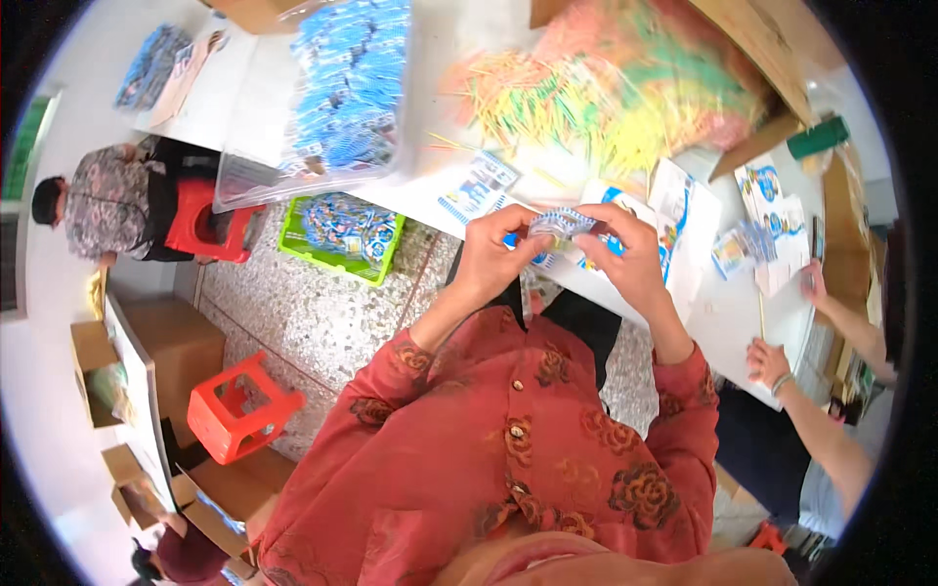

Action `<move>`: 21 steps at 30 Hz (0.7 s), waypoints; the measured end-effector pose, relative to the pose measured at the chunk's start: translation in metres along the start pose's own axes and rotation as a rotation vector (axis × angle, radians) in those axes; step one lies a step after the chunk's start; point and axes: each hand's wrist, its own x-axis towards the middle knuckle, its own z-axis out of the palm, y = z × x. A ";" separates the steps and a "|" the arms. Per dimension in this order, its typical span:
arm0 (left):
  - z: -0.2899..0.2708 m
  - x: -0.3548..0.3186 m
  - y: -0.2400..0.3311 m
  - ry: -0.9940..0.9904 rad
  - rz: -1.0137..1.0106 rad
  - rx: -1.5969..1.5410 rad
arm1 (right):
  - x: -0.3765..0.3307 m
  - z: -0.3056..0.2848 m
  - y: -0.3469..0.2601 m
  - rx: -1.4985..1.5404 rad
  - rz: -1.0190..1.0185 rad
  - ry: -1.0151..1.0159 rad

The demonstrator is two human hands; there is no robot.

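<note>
Above the near edge of the white table, my left hand (490,256) and my right hand (627,256) pinch a small clear plastic packet (561,224) with blue and white stripes. It is held between thumbs and fingers; its contents are too blurred to make out. Just beyond my left hand lies a printed blue and white card (479,188). More printed blue and white cards (670,200) lie beside and under my right hand. A large heap of thin yellow, green and orange plastic sticks (576,103) spreads across the table past my hands.
A clear tub (244,186) of blue striped packets (347,83) stands at the table's left edge. Below it, a green crate (332,262) holds more packets. A red stool (239,405) stands on the floor. At right, a co-worker's hands (769,361) rest near the table edge.
</note>
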 end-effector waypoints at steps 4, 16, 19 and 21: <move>-0.005 0.000 0.006 -0.015 -0.010 -0.028 | 0.004 0.003 0.001 -0.114 -0.024 -0.042; -0.160 0.071 0.027 0.343 0.108 0.015 | 0.006 -0.010 0.045 -0.331 -0.068 0.205; -0.252 0.117 0.022 0.592 0.150 0.511 | -0.013 -0.024 0.087 -0.504 0.006 0.311; -0.301 0.148 -0.003 0.665 0.212 0.369 | -0.029 -0.029 0.109 -0.611 -0.009 0.289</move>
